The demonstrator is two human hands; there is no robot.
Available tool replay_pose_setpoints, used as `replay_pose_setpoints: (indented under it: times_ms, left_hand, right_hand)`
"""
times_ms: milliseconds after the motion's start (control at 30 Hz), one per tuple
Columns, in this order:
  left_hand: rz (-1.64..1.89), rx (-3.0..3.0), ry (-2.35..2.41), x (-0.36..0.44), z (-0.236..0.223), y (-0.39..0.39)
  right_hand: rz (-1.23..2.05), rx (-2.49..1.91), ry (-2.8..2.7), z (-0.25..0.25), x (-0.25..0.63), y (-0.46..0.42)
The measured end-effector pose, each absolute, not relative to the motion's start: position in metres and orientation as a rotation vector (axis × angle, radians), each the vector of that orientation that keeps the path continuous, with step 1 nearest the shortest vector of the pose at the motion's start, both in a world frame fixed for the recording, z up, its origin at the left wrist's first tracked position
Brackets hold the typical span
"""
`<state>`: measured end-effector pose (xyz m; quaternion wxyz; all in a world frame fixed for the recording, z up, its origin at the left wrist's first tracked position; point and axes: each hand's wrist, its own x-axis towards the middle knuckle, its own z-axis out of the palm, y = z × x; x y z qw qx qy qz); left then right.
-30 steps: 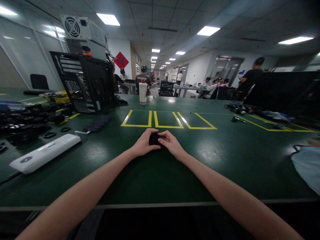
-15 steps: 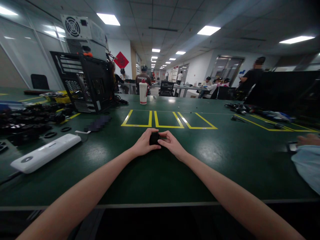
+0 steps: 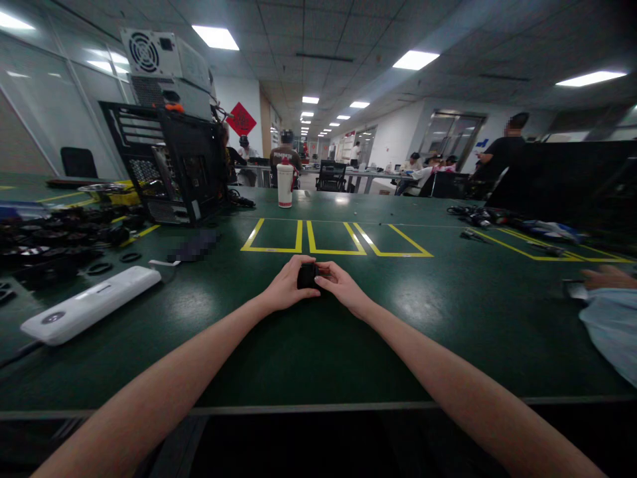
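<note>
A small black object (image 3: pixel 307 275), dark and rounded, sits between my two hands low over the green table (image 3: pixel 318 352); its kind cannot be made out. My left hand (image 3: pixel 288 284) curves around its left side, thumb below and fingers above. On the other side my right hand (image 3: pixel 339 284) has thumb and fingertips closed at its right edge. The fingers hide part of it. Just beyond my hands, yellow tape outlines (image 3: pixel 337 253) mark the tabletop.
On the left lie a white power strip (image 3: pixel 94 305), black rings (image 3: pixel 100 269) and a heap of dark parts (image 3: pixel 54 232). Behind them stands a computer case (image 3: pixel 184 166) under power supplies (image 3: pixel 169 60). A white cup (image 3: pixel 285 184) stands farther back. At right is another person's hand (image 3: pixel 610 277).
My hands and the black object stay nearly still, with only a slight shift of the right fingers. The other person's hand at right has moved a little to the left.
</note>
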<state>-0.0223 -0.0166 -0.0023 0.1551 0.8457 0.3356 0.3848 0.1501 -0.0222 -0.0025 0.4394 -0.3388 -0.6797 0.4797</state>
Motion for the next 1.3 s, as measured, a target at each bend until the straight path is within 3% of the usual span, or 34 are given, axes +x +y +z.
replay_pose_setpoints:
  times_ms: [333, 667, 933, 1300]
  left_hand:
    - [1.108, 2.413, 0.967, -0.0217, -0.0031, -0.0168]
    - [1.094, 2.427, 0.979, -0.0226, -0.0005, -0.0197]
    - [1.091, 2.419, 0.978, -0.0219, -0.0013, -0.0184]
    - [1.101, 2.438, 0.960, -0.0225, -0.0013, -0.0187]
  right_hand:
    - [1.084, -0.832, -1.674, -0.0032, 0.1488, -0.0209]
    - [1.231, -0.751, -1.661, -0.0048, 0.1512, -0.0234]
    - [1.107, -0.860, -1.648, -0.0026, 0.1501, -0.0210]
    - [1.219, -0.793, -1.656, -0.0044, 0.1503, -0.0229]
